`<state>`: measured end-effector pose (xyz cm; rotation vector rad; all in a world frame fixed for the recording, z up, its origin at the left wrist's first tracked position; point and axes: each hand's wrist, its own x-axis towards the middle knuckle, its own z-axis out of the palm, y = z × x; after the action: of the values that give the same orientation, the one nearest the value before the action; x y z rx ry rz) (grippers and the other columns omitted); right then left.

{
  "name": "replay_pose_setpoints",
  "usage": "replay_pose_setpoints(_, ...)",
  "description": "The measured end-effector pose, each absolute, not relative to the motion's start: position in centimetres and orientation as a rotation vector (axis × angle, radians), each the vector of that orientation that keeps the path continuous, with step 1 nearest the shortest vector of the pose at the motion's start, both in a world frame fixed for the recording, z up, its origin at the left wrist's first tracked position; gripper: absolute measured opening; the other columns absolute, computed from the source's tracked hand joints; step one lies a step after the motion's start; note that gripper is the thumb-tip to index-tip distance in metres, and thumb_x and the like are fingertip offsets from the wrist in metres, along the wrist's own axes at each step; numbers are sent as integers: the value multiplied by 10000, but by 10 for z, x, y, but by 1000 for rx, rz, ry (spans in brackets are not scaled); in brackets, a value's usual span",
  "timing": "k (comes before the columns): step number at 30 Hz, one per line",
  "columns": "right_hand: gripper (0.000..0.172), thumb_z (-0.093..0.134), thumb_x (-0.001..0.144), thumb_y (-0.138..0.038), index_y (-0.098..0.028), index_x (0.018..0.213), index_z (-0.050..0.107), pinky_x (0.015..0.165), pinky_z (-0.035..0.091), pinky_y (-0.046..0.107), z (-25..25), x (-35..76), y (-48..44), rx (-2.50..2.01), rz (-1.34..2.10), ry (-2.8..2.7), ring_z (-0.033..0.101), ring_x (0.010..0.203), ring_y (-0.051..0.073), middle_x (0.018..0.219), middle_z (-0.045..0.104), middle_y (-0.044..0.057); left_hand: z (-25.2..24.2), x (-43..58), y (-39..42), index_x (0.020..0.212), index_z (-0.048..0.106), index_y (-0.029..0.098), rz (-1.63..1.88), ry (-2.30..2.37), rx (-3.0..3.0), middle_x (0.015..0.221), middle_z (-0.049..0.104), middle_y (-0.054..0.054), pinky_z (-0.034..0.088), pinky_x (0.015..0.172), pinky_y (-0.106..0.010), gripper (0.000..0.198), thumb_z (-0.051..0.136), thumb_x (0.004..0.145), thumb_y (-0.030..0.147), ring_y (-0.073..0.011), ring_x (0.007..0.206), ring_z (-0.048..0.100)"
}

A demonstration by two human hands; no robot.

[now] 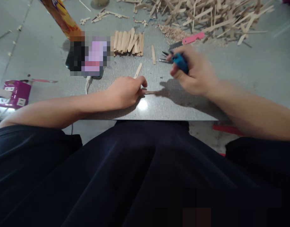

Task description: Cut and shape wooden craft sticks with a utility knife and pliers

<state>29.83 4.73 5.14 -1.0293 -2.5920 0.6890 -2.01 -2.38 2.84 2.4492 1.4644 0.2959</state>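
My left hand rests low over the grey table near its front edge, fingers curled on a thin wooden craft stick that points right. Another craft stick lies just beyond its knuckles. Raised above the table to the right, my right hand is slightly blurred and wrapped round blue-handled pliers. Their narrow jaws point left and look parted. A short stick lies on the table just left of the jaws.
A row of cut sticks lies beyond my left hand, beside a pixelated phone with a white cable. Farther right are a pink-handled blade, shavings and a large stick pile. An orange can and purple socket block stand left.
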Motion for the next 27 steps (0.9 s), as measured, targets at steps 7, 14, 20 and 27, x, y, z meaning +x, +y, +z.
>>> replay_pose_setpoints(7, 604, 481, 1206, -785, -269, 1141, 787, 802, 437, 466, 60, 278, 21, -1248, 365, -3054, 765, 914, 395, 913, 812, 148, 21, -25, -11, 1130, 904, 305, 348, 1481, 2395, 873, 828, -77, 633, 916, -476, 294, 666, 1113, 477, -358, 967, 843)
replay_pose_setpoints(14, 767, 448, 1201, -877, -231, 1146, 856, 724, 494, 519, 57, 274, 8, -1452, 272, -2965, 797, 856, 460, 851, 812, 204, 20, -23, -9, 1081, 834, 289, 312, 1520, 2385, 807, 735, -55, 582, 864, -461, 315, 650, 1133, 539, -334, 920, 805)
replay_pose_setpoints(20, 799, 413, 1201, -962, -301, 1116, 854, 746, 590, 533, 45, 283, 12, -1304, 385, -2827, 804, 852, 408, 733, 761, 126, 21, -24, -9, 1122, 866, 309, 259, 1556, 2383, 837, 775, -73, 601, 865, -510, 355, 621, 1130, 566, -350, 945, 793)
replay_pose_setpoints(27, 699, 534, 1207, -913, -274, 1171, 816, 833, 613, 530, 40, 285, 13, -1243, 591, -2728, 839, 1023, 453, 844, 811, 149, 9, -32, -3, 1171, 892, 330, 368, 1458, 2380, 857, 808, -80, 656, 954, -546, 335, 656, 1107, 559, -389, 1021, 844)
